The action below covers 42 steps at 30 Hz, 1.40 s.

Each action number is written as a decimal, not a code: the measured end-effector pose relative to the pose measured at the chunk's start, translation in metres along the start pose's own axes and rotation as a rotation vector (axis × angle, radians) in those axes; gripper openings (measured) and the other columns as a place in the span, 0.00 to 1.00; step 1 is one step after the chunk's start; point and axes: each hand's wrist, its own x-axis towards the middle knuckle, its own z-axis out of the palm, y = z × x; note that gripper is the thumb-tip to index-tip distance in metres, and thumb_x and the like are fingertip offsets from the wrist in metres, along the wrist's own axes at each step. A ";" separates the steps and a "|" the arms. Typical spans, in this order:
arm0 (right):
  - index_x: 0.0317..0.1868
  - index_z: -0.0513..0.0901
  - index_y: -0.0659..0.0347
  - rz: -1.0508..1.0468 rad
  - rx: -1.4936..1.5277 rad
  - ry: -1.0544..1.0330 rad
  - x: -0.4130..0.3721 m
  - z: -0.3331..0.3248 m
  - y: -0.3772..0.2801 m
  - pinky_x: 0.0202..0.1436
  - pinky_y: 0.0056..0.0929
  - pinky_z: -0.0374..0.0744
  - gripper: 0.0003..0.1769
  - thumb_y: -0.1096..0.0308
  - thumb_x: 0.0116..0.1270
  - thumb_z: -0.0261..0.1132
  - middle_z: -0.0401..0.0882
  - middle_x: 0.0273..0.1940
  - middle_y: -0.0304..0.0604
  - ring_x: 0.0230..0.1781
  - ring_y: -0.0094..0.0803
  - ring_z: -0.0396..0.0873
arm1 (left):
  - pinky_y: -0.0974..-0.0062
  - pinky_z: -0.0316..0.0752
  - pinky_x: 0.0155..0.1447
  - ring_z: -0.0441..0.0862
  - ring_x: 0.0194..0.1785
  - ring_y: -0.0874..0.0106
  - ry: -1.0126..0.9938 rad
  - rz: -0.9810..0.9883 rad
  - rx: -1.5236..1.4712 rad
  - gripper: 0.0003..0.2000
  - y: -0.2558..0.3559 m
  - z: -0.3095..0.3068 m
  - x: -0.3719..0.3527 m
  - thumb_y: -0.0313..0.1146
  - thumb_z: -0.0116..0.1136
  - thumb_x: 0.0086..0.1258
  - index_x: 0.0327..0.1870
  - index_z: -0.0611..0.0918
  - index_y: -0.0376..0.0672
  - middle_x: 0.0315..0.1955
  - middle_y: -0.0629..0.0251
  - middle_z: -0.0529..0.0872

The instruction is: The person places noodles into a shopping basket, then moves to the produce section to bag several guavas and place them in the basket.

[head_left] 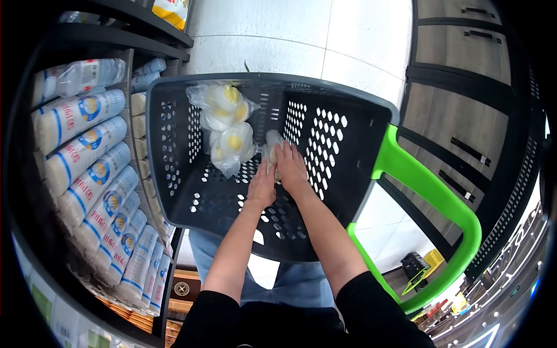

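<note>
Both of my hands reach down into a dark grey shopping basket (354, 168). My left hand (263, 187) and my right hand (292, 167) are side by side around a clear plastic packet (272, 149) with pale beige contents. The fingers of my right hand lie stretched along it, and much of the packet is hidden under the hands. Its far end leans near the basket's inner wall. Left of it in the basket are clear plastic bags (225, 124) holding round yellow items with white wrapping around them.
A bright green handle (441, 203) juts from the basket's right side. At the left, shelves hold stacked blue-and-white packs (87, 110) of dried noodles. Wood-look drawers (458, 110) line the right, with light floor tiles (278, 35) ahead.
</note>
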 end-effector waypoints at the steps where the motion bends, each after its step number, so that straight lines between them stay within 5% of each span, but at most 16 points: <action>1: 0.72 0.65 0.59 -0.001 0.001 0.013 -0.008 -0.001 -0.002 0.72 0.43 0.69 0.36 0.75 0.63 0.64 0.62 0.72 0.55 0.71 0.52 0.65 | 0.61 0.70 0.72 0.62 0.76 0.52 0.009 0.005 0.008 0.37 0.002 -0.001 -0.007 0.27 0.65 0.59 0.73 0.64 0.38 0.74 0.47 0.61; 5: 0.70 0.65 0.67 -0.004 0.118 0.075 -0.051 -0.024 -0.023 0.70 0.45 0.71 0.38 0.75 0.57 0.66 0.66 0.68 0.59 0.69 0.54 0.67 | 0.58 0.67 0.73 0.62 0.76 0.53 0.001 -0.068 0.006 0.30 0.017 -0.023 -0.050 0.27 0.65 0.58 0.66 0.73 0.41 0.75 0.48 0.61; 7: 0.65 0.70 0.68 0.090 0.248 -0.175 -0.077 -0.044 -0.037 0.67 0.45 0.74 0.34 0.75 0.55 0.66 0.72 0.64 0.59 0.66 0.54 0.71 | 0.57 0.67 0.73 0.65 0.74 0.53 -0.092 -0.083 -0.060 0.24 0.030 -0.043 -0.081 0.28 0.63 0.59 0.59 0.78 0.40 0.70 0.51 0.71; 8: 0.62 0.73 0.67 0.056 0.245 -0.126 -0.094 -0.052 -0.044 0.65 0.45 0.75 0.31 0.75 0.55 0.65 0.74 0.61 0.59 0.63 0.54 0.73 | 0.57 0.67 0.73 0.65 0.74 0.53 -0.071 -0.079 -0.045 0.24 0.030 -0.046 -0.099 0.28 0.63 0.59 0.59 0.78 0.40 0.70 0.51 0.71; 11: 0.56 0.78 0.63 -0.018 0.311 -0.013 -0.135 -0.061 -0.055 0.61 0.44 0.78 0.25 0.72 0.55 0.66 0.80 0.55 0.55 0.56 0.52 0.78 | 0.56 0.71 0.69 0.76 0.64 0.53 0.415 0.125 -0.052 0.16 0.031 -0.054 -0.146 0.27 0.60 0.60 0.51 0.83 0.40 0.54 0.53 0.84; 13: 0.57 0.80 0.62 -0.037 0.368 -0.054 -0.162 -0.090 -0.066 0.62 0.44 0.78 0.24 0.71 0.57 0.65 0.81 0.55 0.54 0.58 0.51 0.78 | 0.57 0.72 0.66 0.77 0.62 0.53 0.486 0.144 -0.083 0.16 0.038 -0.082 -0.183 0.28 0.59 0.60 0.51 0.83 0.41 0.54 0.54 0.84; 16: 0.56 0.82 0.60 -0.063 0.383 -0.056 -0.193 -0.121 -0.075 0.63 0.44 0.77 0.23 0.70 0.59 0.64 0.82 0.55 0.53 0.60 0.49 0.78 | 0.60 0.76 0.63 0.81 0.58 0.55 0.329 -0.101 -0.261 0.15 0.047 -0.113 -0.239 0.30 0.59 0.64 0.52 0.82 0.42 0.51 0.56 0.85; 19: 0.56 0.83 0.59 -0.053 0.415 -0.094 -0.213 -0.142 -0.075 0.61 0.45 0.79 0.21 0.66 0.61 0.64 0.84 0.52 0.55 0.54 0.51 0.82 | 0.61 0.78 0.60 0.84 0.54 0.58 0.275 -0.092 -0.331 0.16 0.047 -0.136 -0.290 0.32 0.60 0.65 0.54 0.83 0.43 0.49 0.55 0.88; 24: 0.54 0.84 0.60 -0.030 0.378 -0.139 -0.224 -0.144 -0.055 0.58 0.43 0.81 0.21 0.64 0.60 0.64 0.87 0.47 0.56 0.51 0.50 0.85 | 0.64 0.80 0.56 0.87 0.50 0.60 0.452 -0.116 -0.419 0.17 0.065 -0.174 -0.357 0.33 0.59 0.66 0.54 0.83 0.41 0.45 0.56 0.89; 36: 0.53 0.87 0.62 0.061 0.442 0.106 -0.284 -0.135 -0.044 0.57 0.37 0.82 0.20 0.65 0.61 0.66 0.89 0.45 0.54 0.48 0.43 0.87 | 0.70 0.80 0.56 0.87 0.47 0.68 0.868 0.323 -0.571 0.16 0.080 -0.251 -0.481 0.26 0.59 0.69 0.57 0.81 0.39 0.45 0.59 0.88; 42: 0.54 0.85 0.64 -0.126 0.431 0.065 -0.291 -0.144 -0.166 0.57 0.38 0.82 0.19 0.63 0.65 0.64 0.88 0.46 0.55 0.49 0.45 0.87 | 0.74 0.82 0.51 0.87 0.44 0.70 1.215 0.390 -0.756 0.13 0.045 -0.256 -0.598 0.21 0.60 0.66 0.51 0.84 0.38 0.42 0.59 0.88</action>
